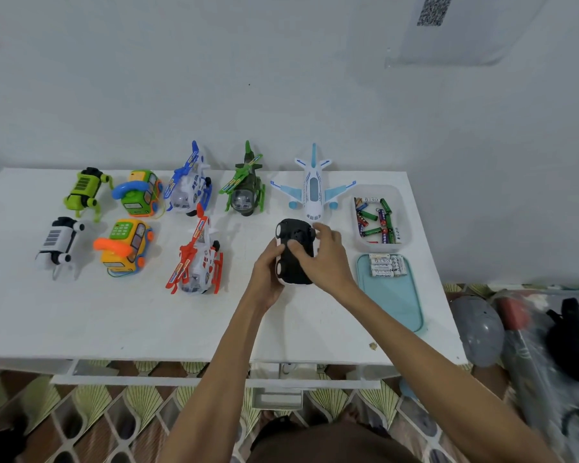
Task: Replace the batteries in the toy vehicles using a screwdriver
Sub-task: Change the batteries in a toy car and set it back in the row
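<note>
- The white table carried two rows of toys along its far side, among them a white airplane and a red helicopter.
- A teal lid lay flat near the table's right edge, with a small stack of white batteries at its far end.
- A clear tub stood just beyond the lid and held loose mixed batteries, green, blue and red.
- The toy car, black with white trim, was underside up just in front of the airplane, held between both hands.
- The left hand gripped the car's left side, its fingers curled round the edge.
- The right hand gripped the right side, fingertips bent over the far corner and thumb pressed on the underside.
</note>
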Motion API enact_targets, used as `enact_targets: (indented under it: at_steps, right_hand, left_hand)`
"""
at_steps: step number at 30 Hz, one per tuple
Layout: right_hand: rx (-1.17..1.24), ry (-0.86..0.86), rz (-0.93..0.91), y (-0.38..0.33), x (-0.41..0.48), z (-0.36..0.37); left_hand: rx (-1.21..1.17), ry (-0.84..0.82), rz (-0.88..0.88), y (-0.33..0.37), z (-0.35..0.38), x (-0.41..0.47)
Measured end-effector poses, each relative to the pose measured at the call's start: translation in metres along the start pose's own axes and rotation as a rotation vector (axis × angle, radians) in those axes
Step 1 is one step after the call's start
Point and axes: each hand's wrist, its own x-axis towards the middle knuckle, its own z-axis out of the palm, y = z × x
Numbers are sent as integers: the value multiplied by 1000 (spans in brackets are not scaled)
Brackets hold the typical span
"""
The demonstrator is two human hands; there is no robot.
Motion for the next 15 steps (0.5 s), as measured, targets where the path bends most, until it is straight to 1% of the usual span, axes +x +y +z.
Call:
enact_targets:
  at_steps: [2,4,5,7,9,10,12,14,15]
  right_hand:
    - [-22,-15,-13,-8,1,2]
    - [-2,-63,28,-11,6,2]
    - [11,-71,40,-10,8,1]
    - [88,-72,76,-6,14,0]
    - [275,-97,168,-5,19,-4]
    - [379,-120,205,-5,22,-6]
    - [561,-174,263,-5,23,-8]
    - [754,-212,335,-7,21,-7]
    - [821,-228,368,-7,19,-5]
  left_hand:
    - [6,4,22,2,1,3]
    - [21,12,43,5,-2,7]
    - [73,33,68,6,-2,8]
    - [264,84,166,9,-1,4]
    - [415,103,290,8,-3,1]
    - [417,133,304,7,-4,1]
    - [356,199,233,9,-7,1]
    - [312,142,154,10,-7,1]
    - [293,103,144,10,-6,0]
